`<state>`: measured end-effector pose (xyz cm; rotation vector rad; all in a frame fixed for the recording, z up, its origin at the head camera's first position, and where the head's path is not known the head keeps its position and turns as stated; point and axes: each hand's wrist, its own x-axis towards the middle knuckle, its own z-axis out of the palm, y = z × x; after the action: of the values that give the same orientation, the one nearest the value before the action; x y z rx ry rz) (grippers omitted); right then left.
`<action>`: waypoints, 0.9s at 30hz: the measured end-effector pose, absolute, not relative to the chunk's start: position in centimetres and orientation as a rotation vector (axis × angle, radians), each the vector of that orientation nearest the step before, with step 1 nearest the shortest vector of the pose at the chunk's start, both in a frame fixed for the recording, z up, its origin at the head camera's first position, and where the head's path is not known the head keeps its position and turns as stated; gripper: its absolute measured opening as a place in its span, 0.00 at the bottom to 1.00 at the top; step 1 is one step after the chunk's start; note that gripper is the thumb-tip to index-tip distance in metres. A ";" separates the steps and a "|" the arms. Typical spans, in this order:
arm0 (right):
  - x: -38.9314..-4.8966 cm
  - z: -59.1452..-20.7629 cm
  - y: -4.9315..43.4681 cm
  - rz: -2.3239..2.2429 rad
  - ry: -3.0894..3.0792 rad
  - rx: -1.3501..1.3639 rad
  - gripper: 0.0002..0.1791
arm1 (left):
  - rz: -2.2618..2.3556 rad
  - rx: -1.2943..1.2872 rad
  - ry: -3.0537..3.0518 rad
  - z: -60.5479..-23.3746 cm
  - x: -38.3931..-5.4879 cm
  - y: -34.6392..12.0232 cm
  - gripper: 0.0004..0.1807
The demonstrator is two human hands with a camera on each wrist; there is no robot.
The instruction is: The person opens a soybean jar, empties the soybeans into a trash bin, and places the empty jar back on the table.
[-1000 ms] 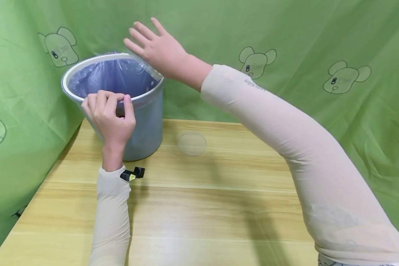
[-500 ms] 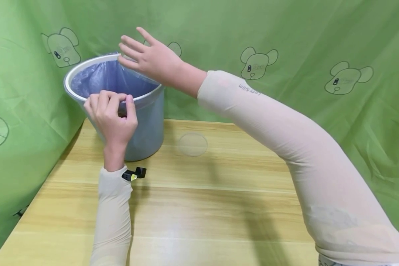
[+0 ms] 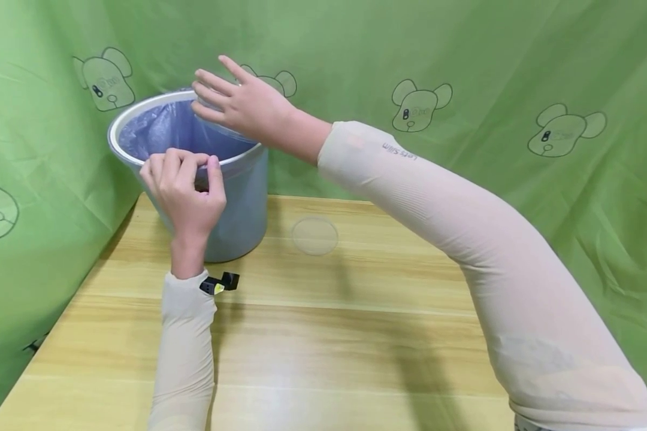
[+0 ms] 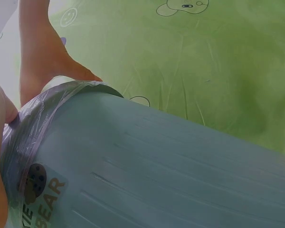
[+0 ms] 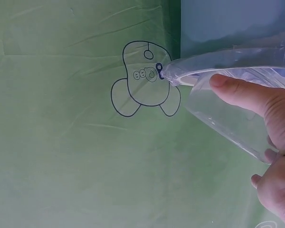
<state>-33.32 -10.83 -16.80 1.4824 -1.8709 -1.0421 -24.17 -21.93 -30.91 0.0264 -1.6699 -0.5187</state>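
A grey-blue trash can [image 3: 242, 209] with a white rim and a bluish plastic liner [image 3: 156, 123] stands at the back left of the table. My left hand [image 3: 186, 194] curls its fingers over the near rim, thumb beside them. Above the far right rim, my right hand [image 3: 256, 111] is spread palm-down in the head view. In the right wrist view that hand holds a clear plastic container [image 5: 228, 116] between thumb and fingers, tilted at the liner's edge. The container is mostly hidden beneath the hand in the head view.
A clear round disc, like a lid [image 3: 314, 236], lies on the wooden table [image 3: 345, 359] to the right of the trash can. Green cloth [image 3: 345, 54] with printed animal heads hangs behind and to the left.
My right hand has moved down and slightly left over the trash can; the clear container's edge, visible under it earlier, is now mostly covered. My left hand keeps its hold on the rim.
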 end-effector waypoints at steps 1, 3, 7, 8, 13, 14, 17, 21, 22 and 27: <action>-33.4 -16.8 -10.7 -1.044 -1.870 1.476 0.46 | -0.520 0.026 -1.670 -30.9 -24.2 -21.9 0.19; -33.4 -16.8 -10.6 -1.035 -1.876 1.463 0.47 | -0.521 0.025 -1.666 -30.9 -24.2 -21.9 0.19; -33.6 -16.7 -10.2 -0.991 -1.922 1.418 0.49 | -0.526 0.024 -1.655 -30.9 -24.3 -21.9 0.20; -33.7 -16.6 -10.1 -0.962 -1.937 1.406 0.47 | -0.528 0.024 -1.652 -30.8 -24.3 -21.9 0.20; -34.1 -16.5 -9.4 -0.797 -2.005 1.331 0.46 | -0.543 0.028 -1.633 -30.7 -24.2 -22.1 0.19; -34.2 -16.5 -9.3 -0.762 -2.021 1.311 0.47 | -0.548 0.030 -1.628 -30.6 -24.2 -22.2 0.19; -34.5 -16.5 -8.6 -0.665 -2.100 1.254 0.55 | -0.555 0.033 -1.620 -30.7 -24.2 -22.3 0.19; -35.2 -16.9 -7.2 -0.464 -2.199 1.185 0.60 | -0.561 0.035 -1.619 -30.9 -24.2 -22.4 0.19; -35.5 -17.0 -6.8 -0.410 -2.221 1.163 0.62 | -0.563 0.035 -1.619 -30.9 -24.2 -22.4 0.19; -36.5 -18.3 -4.6 -0.103 -2.285 1.053 0.69 | -0.569 0.038 -1.622 -31.0 -24.2 -22.6 0.18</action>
<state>-36.53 -4.58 -18.30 1.0530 -2.2852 -0.1028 -24.20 -22.55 -31.01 0.0385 -1.6215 -0.5686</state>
